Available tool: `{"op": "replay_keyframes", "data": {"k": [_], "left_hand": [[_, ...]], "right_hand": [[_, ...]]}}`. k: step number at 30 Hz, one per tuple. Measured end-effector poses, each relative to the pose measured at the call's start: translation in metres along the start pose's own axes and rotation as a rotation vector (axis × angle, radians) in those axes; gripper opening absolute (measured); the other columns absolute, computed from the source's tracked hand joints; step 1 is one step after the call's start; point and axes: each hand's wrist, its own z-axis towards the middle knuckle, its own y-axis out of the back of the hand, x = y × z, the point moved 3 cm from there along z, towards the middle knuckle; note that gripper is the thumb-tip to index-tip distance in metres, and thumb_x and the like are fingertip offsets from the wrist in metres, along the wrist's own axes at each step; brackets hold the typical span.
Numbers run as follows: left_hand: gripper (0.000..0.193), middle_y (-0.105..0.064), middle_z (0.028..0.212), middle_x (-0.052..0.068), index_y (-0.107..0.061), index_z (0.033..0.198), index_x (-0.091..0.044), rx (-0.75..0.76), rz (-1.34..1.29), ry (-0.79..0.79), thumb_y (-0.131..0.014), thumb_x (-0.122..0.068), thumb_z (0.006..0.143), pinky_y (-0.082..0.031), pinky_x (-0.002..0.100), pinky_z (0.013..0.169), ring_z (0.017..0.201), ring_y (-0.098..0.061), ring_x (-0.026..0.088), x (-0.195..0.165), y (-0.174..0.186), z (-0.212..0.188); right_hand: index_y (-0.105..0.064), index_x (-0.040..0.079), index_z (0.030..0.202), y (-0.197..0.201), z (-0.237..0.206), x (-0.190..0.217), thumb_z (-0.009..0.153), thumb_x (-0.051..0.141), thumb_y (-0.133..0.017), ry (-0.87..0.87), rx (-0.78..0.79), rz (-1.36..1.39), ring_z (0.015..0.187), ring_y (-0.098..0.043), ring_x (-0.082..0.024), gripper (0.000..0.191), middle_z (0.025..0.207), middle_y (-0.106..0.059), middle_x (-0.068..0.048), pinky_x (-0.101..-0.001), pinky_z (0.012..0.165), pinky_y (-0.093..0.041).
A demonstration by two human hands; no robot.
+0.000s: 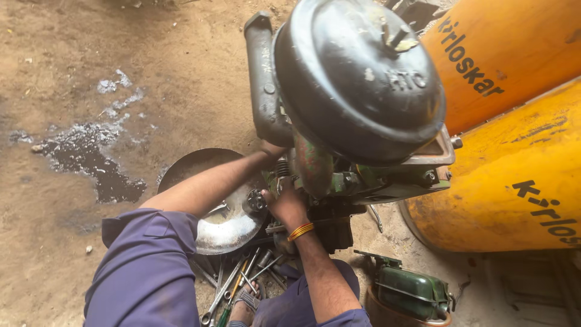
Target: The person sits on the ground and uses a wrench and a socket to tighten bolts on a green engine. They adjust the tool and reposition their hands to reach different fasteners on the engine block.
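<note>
Ground, far left: we note a dark wet patch on the dirt floor, well apart from both hands.
Metal basin: a round shallow basin lies on the ground left of the engine, beneath our left forearm.
Tools: loose spanners lie near us, between our knees, below and left of the right wrist.
Left hand: our left hand reaches rightward and away from us, pressed against the engine's side below the grey pipe. Its fingers are tucked behind the metal; we cannot tell how far it is closed or whether it holds anything.
Right hand: our right hand, with an orange band at the wrist, reaches up from the near side, fingers curled against the green engine block. We cannot tell whether it holds a part.
Governing relation: the engine block lies right of and beyond both hands. The left hand is farther up the block; the right is nearer to us, just beside the small round fitting at the block's left flank.
Air cleaner: a black domed housing tops the engine, its axis tilted toward us.
Right: yellow drums lie behind the engine; a green cover rests near right.
</note>
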Motion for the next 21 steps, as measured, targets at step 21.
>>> {"op": "replay_keyframes", "data": {"k": [21], "left_hand": [[0.029,-0.074,0.101,0.011,-0.072,0.105,-0.014,-0.03,0.09,-0.209,-0.07,-0.035,0.085,-0.047,0.051,0.082,0.095,-0.069,0.03,-0.027,0.072,0.067]], "right_hand": [[-0.044,0.003,0.131,-0.003,-0.002,0.006,0.088,0.048,-0.072,-0.036,0.005,0.048,0.103,-0.069,-0.046,0.068,0.115,-0.067,-0.027,-0.0551,0.092,-0.052]]}}
